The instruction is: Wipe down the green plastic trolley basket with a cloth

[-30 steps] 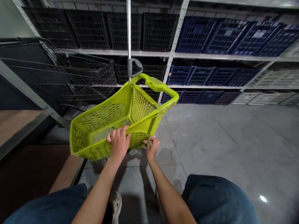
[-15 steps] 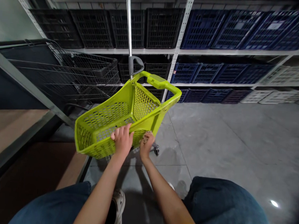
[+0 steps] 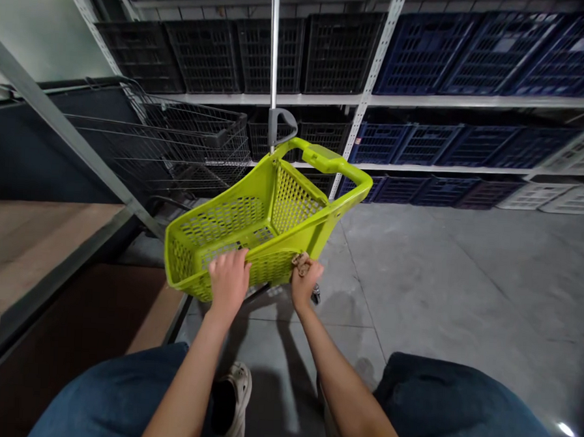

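Observation:
A lime-green plastic shopping cart (image 3: 291,241) with perforated basket walls stands in front of me, its handle towards the upper right. My left hand (image 3: 228,282) is hooked over the near rim, fingers curled towards the inside of the basket. A crumpled brown cloth (image 3: 301,263) is bunched in my right hand (image 3: 306,288), which is closed around it. That hand presses the cloth against the outer side wall, near the rear end below the handle. The basket's floor shows a grid of holes.
A dark wire cart (image 3: 198,132) stands behind on the left. White shelving (image 3: 317,102) carries black crates (image 3: 344,55) and blue crates (image 3: 425,53). A metal pole (image 3: 274,54) rises behind the green cart. Wooden boards (image 3: 41,231) in a metal frame lie left; grey floor (image 3: 440,272) extends right.
My left hand has slid left along the rim, towards the cart's front end. The cloth shows more plainly in my right hand. The whole scene has shifted right in view.

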The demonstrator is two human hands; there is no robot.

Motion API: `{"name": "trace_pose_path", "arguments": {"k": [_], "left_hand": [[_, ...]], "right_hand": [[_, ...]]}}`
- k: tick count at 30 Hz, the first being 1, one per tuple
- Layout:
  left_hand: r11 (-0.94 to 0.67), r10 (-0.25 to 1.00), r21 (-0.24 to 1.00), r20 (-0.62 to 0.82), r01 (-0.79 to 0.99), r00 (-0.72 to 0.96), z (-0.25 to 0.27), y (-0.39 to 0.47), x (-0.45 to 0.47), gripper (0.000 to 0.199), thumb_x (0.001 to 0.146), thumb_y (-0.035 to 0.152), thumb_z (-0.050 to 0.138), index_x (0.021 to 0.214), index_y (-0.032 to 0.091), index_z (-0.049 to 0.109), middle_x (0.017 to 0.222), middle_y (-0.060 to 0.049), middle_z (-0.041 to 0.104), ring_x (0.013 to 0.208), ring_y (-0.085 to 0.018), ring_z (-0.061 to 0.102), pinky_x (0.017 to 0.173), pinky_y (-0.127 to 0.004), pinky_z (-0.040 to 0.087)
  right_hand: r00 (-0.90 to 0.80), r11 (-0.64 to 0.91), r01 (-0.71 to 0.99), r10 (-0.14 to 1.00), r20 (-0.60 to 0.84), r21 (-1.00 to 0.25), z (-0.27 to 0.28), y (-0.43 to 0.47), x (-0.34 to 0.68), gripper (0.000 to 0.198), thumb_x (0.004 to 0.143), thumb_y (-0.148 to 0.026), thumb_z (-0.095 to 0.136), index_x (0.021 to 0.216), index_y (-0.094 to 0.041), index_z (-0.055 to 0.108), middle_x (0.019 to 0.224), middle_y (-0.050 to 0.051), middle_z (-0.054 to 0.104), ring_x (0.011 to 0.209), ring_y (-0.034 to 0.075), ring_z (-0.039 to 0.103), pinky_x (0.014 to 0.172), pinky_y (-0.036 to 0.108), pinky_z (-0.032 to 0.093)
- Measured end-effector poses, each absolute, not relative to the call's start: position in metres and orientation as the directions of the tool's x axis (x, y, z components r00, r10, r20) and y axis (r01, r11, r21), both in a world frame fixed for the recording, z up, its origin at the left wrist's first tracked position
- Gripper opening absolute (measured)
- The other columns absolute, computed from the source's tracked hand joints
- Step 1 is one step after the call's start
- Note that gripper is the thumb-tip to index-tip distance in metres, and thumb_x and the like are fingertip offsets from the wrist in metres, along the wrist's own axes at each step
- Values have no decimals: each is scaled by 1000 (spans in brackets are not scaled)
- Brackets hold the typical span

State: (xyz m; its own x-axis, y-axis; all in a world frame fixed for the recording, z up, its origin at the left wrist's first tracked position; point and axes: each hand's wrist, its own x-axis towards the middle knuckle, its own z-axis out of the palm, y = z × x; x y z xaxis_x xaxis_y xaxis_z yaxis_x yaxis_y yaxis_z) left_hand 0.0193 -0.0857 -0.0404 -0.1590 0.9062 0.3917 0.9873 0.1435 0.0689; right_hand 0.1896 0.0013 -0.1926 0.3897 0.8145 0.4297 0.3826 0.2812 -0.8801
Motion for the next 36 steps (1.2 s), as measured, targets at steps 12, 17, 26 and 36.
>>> {"name": "trace_pose_path", "arguments": {"k": [12, 17, 26, 36], "left_hand": [[99, 900, 115, 414, 988, -138, -49, -78, 9, 34, 94, 32, 45, 124, 20, 55, 112, -12, 66, 104, -31, 55, 87, -43, 35], [95, 900, 122, 414, 988, -138, -50, -78, 10, 34, 95, 33, 44, 124, 21, 56, 110, -11, 66, 102, -30, 55, 86, -42, 35], [108, 883, 111, 446, 988, -147, -50, -77, 14, 31, 93, 31, 48, 122, 21, 56, 108, -9, 67, 99, -28, 56, 83, -42, 34], [114, 882, 104, 447, 988, -149, -51, -80, 12, 31, 94, 32, 48, 121, 21, 56, 109, -9, 68, 98, -28, 56, 82, -41, 34]], "right_hand": [[-141, 678, 239, 732, 666, -695, -156, -36, 107, 15, 86, -19, 51, 97, -22, 61, 101, 7, 57, 99, 20, 53, 87, 35, 45], [-23, 606, 358, 767, 642, -711, -168, -8, 156, 15, 83, -16, 49, 93, -20, 60, 98, 6, 55, 97, 20, 52, 87, 34, 45], [396, 248, 398, 822, 409, -883, -192, -6, 147, 15, 78, -13, 45, 88, -22, 52, 96, 7, 50, 96, 22, 51, 90, 39, 44], [271, 270, 450, 867, 418, -851, -235, 3, 204, 9, 78, -17, 49, 83, -21, 55, 92, 5, 52, 89, 20, 49, 84, 34, 44]]}}
